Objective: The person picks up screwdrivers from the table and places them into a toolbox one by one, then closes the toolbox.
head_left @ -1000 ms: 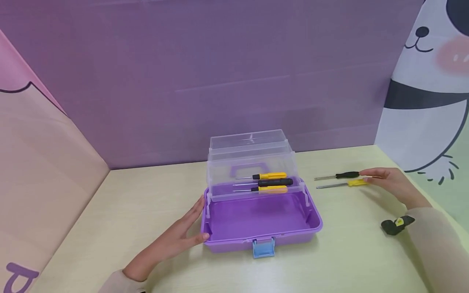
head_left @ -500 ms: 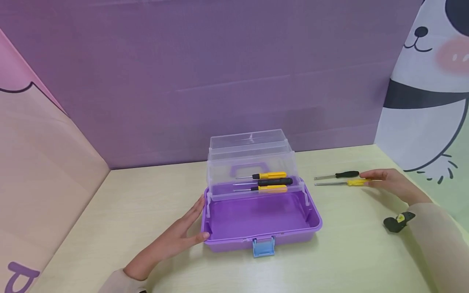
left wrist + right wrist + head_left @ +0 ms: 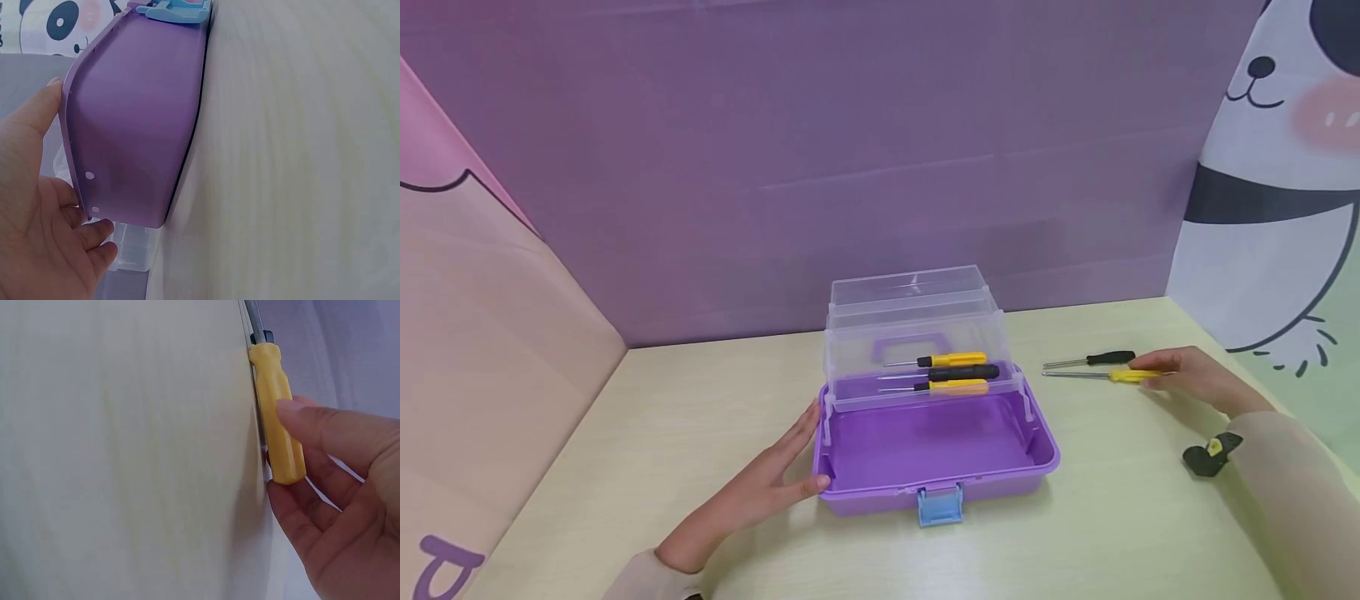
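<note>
Purple backdrop (image 3: 880, 167) meets the pale table (image 3: 685, 400) behind the toolbox (image 3: 872, 502).

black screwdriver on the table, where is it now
In the head view, the black screwdriver lies right of the box, beyond the yellow one in the right hand.

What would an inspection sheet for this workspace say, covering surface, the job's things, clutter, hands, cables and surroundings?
Surface: pale wood-grain table.
Job's things: open purple toolbox, blue latch unfastened at its front; three screwdrivers in its clear tray, two yellow-handled and one black-handled; outside, a black-handled screwdriver on the table beside a yellow-handled screwdriver.
Clutter: nothing seen.
Hands: left hand touches the toolbox's left end; right hand pinches the yellow-handled screwdriver.
Cables: nothing seen.
Surroundings: purple backdrop behind; panda print to the right.
</note>
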A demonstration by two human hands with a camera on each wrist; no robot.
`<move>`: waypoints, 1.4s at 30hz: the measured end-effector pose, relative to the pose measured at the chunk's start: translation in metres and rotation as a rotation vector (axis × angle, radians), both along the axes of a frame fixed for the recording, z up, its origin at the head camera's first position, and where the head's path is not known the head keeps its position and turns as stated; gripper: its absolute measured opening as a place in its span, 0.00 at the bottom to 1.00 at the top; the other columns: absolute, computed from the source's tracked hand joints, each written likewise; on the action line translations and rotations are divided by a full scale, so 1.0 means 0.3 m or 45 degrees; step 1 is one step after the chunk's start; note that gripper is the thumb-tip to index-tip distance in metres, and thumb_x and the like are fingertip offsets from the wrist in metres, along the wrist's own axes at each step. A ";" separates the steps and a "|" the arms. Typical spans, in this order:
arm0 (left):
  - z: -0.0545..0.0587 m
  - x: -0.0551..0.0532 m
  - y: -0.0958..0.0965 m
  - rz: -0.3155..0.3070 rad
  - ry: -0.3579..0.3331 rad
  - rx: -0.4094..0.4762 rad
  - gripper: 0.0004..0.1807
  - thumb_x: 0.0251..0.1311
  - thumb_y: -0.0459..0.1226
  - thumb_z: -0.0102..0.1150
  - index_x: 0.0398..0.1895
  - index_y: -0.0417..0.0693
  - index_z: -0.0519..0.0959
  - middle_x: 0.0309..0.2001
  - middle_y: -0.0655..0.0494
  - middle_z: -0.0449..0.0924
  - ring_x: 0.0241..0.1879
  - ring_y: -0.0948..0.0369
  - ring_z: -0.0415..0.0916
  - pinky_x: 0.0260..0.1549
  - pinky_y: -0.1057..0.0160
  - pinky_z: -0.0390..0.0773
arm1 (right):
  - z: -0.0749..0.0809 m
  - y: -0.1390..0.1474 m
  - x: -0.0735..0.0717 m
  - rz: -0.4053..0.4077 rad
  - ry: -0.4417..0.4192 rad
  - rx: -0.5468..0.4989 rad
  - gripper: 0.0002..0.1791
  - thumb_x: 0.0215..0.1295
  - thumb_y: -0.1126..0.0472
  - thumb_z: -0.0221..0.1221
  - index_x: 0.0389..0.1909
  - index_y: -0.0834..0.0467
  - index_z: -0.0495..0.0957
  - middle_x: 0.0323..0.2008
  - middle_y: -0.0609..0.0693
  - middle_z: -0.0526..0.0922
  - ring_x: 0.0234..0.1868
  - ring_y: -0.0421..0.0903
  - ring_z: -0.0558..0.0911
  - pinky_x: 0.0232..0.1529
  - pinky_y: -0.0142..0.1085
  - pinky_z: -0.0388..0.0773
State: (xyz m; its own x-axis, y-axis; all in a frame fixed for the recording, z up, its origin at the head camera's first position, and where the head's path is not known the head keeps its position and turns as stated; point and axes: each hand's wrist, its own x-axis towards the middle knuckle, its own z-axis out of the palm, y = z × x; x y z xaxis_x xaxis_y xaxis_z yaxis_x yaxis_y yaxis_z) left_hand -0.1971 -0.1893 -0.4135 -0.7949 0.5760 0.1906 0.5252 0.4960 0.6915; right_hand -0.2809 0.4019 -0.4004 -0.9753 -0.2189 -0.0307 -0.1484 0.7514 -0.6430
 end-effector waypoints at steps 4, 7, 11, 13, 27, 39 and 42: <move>0.000 0.000 -0.001 -0.003 -0.005 0.009 0.47 0.62 0.42 0.58 0.75 0.51 0.38 0.75 0.54 0.31 0.71 0.40 0.36 0.62 0.34 0.50 | -0.009 0.002 -0.010 0.008 0.002 0.011 0.24 0.56 0.62 0.65 0.52 0.69 0.76 0.48 0.60 0.81 0.40 0.24 0.71 0.39 0.23 0.71; -0.001 0.001 -0.001 0.000 -0.010 0.009 0.47 0.62 0.42 0.58 0.75 0.51 0.38 0.75 0.55 0.31 0.71 0.40 0.36 0.62 0.34 0.51 | -0.011 -0.001 -0.014 0.018 0.013 0.029 0.23 0.55 0.62 0.66 0.51 0.69 0.77 0.48 0.62 0.81 0.40 0.26 0.71 0.39 0.22 0.71; -0.002 0.002 -0.001 0.009 -0.014 0.001 0.47 0.62 0.42 0.58 0.75 0.52 0.38 0.75 0.53 0.32 0.71 0.39 0.36 0.61 0.34 0.51 | -0.007 -0.008 -0.016 0.028 0.017 0.054 0.22 0.56 0.65 0.65 0.50 0.71 0.77 0.47 0.64 0.80 0.39 0.31 0.73 0.38 0.22 0.71; -0.001 0.003 -0.001 0.009 -0.013 -0.002 0.47 0.62 0.42 0.58 0.75 0.52 0.38 0.75 0.51 0.32 0.71 0.39 0.36 0.61 0.33 0.51 | -0.004 -0.010 -0.016 0.026 0.009 0.062 0.21 0.56 0.66 0.65 0.50 0.72 0.76 0.46 0.65 0.80 0.39 0.34 0.73 0.38 0.22 0.71; -0.001 0.005 -0.001 0.018 -0.011 -0.009 0.47 0.62 0.43 0.58 0.75 0.51 0.39 0.75 0.49 0.33 0.71 0.40 0.37 0.62 0.35 0.50 | -0.001 -0.013 -0.020 0.047 -0.005 0.038 0.19 0.55 0.68 0.64 0.47 0.74 0.77 0.44 0.64 0.82 0.35 0.28 0.72 0.37 0.22 0.71; 0.000 0.005 0.002 0.019 -0.023 0.008 0.47 0.62 0.42 0.59 0.75 0.51 0.39 0.75 0.52 0.33 0.72 0.43 0.37 0.63 0.36 0.50 | -0.009 -0.003 -0.018 0.066 -0.021 0.037 0.19 0.56 0.65 0.64 0.46 0.72 0.78 0.42 0.60 0.83 0.34 0.31 0.72 0.37 0.25 0.69; -0.002 0.004 0.001 0.016 -0.010 0.002 0.47 0.62 0.42 0.59 0.75 0.51 0.39 0.75 0.49 0.33 0.72 0.42 0.37 0.62 0.35 0.50 | -0.010 0.004 -0.012 0.094 -0.020 0.014 0.18 0.57 0.65 0.64 0.45 0.72 0.78 0.40 0.53 0.84 0.34 0.31 0.72 0.36 0.25 0.69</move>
